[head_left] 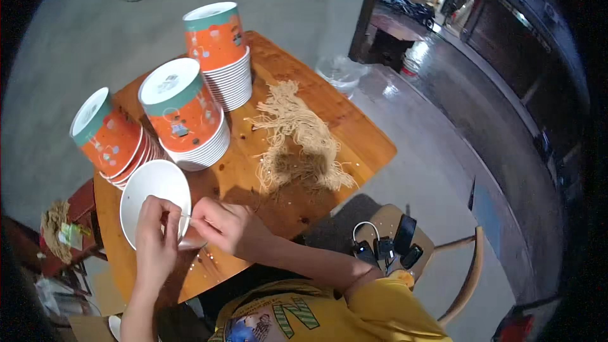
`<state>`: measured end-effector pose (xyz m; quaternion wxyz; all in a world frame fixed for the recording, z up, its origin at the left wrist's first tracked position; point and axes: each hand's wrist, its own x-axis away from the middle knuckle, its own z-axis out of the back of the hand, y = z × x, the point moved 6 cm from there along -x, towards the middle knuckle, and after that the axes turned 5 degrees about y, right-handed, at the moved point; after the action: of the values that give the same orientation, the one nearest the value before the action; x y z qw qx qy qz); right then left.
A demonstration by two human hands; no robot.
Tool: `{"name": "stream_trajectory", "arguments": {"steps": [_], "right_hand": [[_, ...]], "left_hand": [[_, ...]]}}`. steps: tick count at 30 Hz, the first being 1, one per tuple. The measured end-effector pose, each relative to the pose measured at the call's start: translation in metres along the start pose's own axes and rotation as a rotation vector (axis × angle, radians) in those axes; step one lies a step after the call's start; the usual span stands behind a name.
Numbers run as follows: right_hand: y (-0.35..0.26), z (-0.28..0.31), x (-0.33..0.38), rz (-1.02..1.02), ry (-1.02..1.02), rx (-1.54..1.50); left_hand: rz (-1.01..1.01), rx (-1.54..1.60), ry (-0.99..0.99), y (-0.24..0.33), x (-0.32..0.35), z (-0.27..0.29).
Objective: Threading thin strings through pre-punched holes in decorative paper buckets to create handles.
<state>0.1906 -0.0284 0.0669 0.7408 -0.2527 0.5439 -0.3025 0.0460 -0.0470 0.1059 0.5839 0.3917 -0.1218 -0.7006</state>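
Observation:
My left hand [156, 231] is closed in a pinch over a white paper bowl [151, 180]. Just to its right, my right hand [227, 225] pinches too, its fingertips close to the left ones. A thin pale strand [185, 216] runs between the two sets of fingertips. The bowl stands near the table's left edge, its inside partly covered by my hands. Tiny pale bits [202, 258] lie scattered on the wood below my hands. Farther right, a loose heap of beige strings [297, 130] spreads over the table.
Stacks of orange and green paper bowls stand upside down: one at left [107, 139], one in the middle [180, 111], one at the back [218, 44]. The wooden table [364, 142] ends at right. A chair [472, 278] holds dark devices; a stool [79, 206] carries more strings.

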Motion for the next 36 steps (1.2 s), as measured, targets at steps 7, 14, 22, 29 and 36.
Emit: {"name": "stream_trajectory", "arguments": {"steps": [7, 14, 22, 29, 36], "right_hand": [[0.002, 0.011, -0.003, -0.1, -0.01, -0.13], [-0.006, 0.02, -0.034, 0.107, -0.454, 0.029], [-0.023, -0.027, -0.062, 0.306, -0.465, 0.149], [-0.013, -0.062, -0.061, 0.205, -0.588, 0.171], [-0.005, -0.069, -0.061, 0.145, -0.541, 0.378]], "left_hand": [[-0.053, -0.04, -0.117, 0.015, 0.018, -0.009], [-0.254, -0.256, -0.057, 0.021, 0.037, 0.019], [-0.346, -0.169, -0.087, -0.01, 0.046, 0.035], [-0.055, -0.063, 0.031, -0.026, 0.041, 0.036], [0.013, -0.249, 0.061, -0.03, 0.026, 0.022]]}}
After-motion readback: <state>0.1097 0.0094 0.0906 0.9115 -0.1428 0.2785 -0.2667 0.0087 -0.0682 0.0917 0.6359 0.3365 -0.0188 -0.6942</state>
